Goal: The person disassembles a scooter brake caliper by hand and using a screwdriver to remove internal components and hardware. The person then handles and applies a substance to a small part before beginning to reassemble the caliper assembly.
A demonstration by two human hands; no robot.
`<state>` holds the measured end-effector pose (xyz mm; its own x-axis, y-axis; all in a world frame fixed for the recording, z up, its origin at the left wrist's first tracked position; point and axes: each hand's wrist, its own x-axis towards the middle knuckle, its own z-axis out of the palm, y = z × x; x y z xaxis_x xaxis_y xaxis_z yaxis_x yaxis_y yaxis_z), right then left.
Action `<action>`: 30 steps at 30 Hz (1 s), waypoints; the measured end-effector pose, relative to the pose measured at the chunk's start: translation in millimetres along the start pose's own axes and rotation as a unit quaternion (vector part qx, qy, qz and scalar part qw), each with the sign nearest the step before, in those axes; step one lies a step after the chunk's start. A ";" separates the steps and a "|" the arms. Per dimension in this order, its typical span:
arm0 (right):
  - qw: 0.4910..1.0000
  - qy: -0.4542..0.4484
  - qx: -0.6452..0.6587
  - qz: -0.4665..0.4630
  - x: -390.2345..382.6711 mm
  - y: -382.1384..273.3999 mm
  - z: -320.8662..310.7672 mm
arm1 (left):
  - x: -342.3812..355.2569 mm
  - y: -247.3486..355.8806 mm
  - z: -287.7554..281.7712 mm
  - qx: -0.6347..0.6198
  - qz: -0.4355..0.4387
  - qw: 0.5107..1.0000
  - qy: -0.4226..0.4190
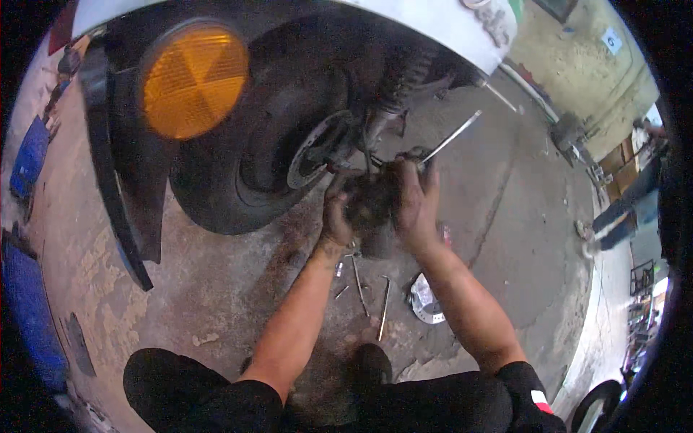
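My left hand (338,213) and my right hand (415,198) grip a dark, greasy metal part (369,202), which looks like a brake caliper, from either side. A long shiny bar, like a screwdriver (451,134), sticks up and rightward above my right hand; whether that hand holds it I cannot tell. Just behind are a shock absorber (397,86) and a black wheel (216,202) with a brake disc (310,155). Below my hands lie metal hand tools (385,307) and a silver round slotted part (422,303) on the concrete floor (527,260).
A white body panel with an orange reflector (195,76) and a black mudguard (115,195) overhang the left. Blue objects (32,310) line the far left. A person's legs (621,216) appear at right, near a beige wall (585,72). A tyre (592,404) is at lower right.
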<state>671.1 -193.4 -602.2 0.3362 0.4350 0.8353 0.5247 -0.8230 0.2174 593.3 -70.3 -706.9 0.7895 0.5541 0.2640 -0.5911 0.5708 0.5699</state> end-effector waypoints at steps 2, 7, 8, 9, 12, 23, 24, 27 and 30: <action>0.842 -0.105 0.457 0.267 21.5 -2.4 -18.2 | -2.6 12.6 14.7 -0.024 -0.054 0.998 0.038; 0.618 -0.029 0.724 0.307 63.1 36.3 -56.8 | 0.9 10.1 25.1 0.036 -0.001 0.999 -0.033; 0.718 -0.059 0.641 0.265 46.0 29.7 -47.9 | -2.6 9.8 27.1 0.012 -0.022 0.999 -0.046; 0.806 -0.081 0.544 0.219 29.7 23.4 -38.7 | -6.2 9.1 29.6 0.010 -0.027 0.998 -0.048; 0.624 -0.094 0.690 0.354 7.7 -16.7 -31.6 | -6.3 8.9 28.1 -0.055 -0.041 0.998 -0.017; 0.812 0.048 0.566 0.134 31.9 -24.5 -48.0 | -0.5 8.4 26.1 0.146 -0.009 0.989 0.012; 0.787 0.037 0.588 0.183 48.0 -4.5 -57.4 | 0.6 2.3 25.5 0.110 0.004 0.994 0.016; 0.675 -0.011 0.648 0.354 74.9 33.0 -74.0 | -4.2 8.1 28.6 0.074 0.014 0.997 0.001; 0.610 -0.084 0.657 0.434 52.2 29.6 -79.2 | -6.3 18.1 34.4 0.034 0.011 0.999 -0.034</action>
<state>642.2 -224.0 -512.2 0.9514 0.1654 0.2599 0.2285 0.1866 -0.9555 583.4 -84.3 -671.5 0.7872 0.5220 0.3284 -0.5978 0.5155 0.6139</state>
